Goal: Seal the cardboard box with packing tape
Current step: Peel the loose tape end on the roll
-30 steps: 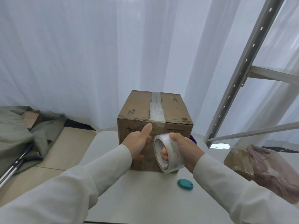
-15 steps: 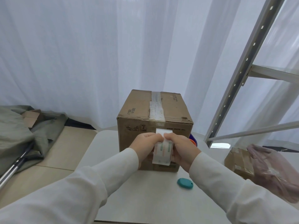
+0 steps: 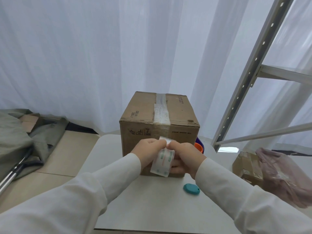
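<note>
A brown cardboard box [image 3: 143, 115] stands on the white table [image 3: 135, 205], its top flaps closed under a strip of clear tape [image 3: 161, 112] that runs over the near edge. In front of the box's near face both my hands hold a roll of clear packing tape [image 3: 163, 162], turned edge-on to me. My left hand [image 3: 148, 152] pinches the roll's top left. My right hand [image 3: 184, 156] grips its right side, thumb against my left thumb at the roll's top. The box's lower front is hidden behind my hands.
A small teal oval object [image 3: 191, 188] lies on the table right of my hands. An orange and purple item [image 3: 199, 146] peeks out behind the box's right side. A metal shelf frame [image 3: 244, 81], another carton [image 3: 246, 168] with pink plastic [image 3: 283, 174], and grey cloth [image 3: 16, 135] at left surround the table.
One second ago my left thumb pressed the box's front while my right hand held the roll flat-on. Now the roll is turned edge-on and both hands pinch its top.
</note>
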